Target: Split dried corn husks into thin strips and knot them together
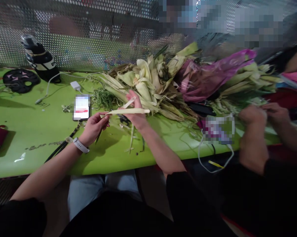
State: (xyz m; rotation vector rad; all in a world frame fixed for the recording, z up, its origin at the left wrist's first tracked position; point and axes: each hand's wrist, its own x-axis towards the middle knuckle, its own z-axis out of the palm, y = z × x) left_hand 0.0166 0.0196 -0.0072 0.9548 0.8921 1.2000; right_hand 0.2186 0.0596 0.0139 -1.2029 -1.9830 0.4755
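- Pinching pale strip (130,111) with left hand (95,125); cannot tell grip of right hand (136,104).
- Could split between hands if overpulled.
- Could snag husks (148,87) beyond right hand if swung.

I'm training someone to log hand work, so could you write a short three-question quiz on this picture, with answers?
1. True or false: the camera wearer has a white wristband on the left wrist.
2. Which of these lies up against the heap of corn husks?
A) the black bottle
B) the lit phone
C) the pink plastic bag
3. What does the wearer's left hand pinch between its fingertips?

Key
1. True.
2. C.
3. One end of a pale strip, which reaches across toward the right.
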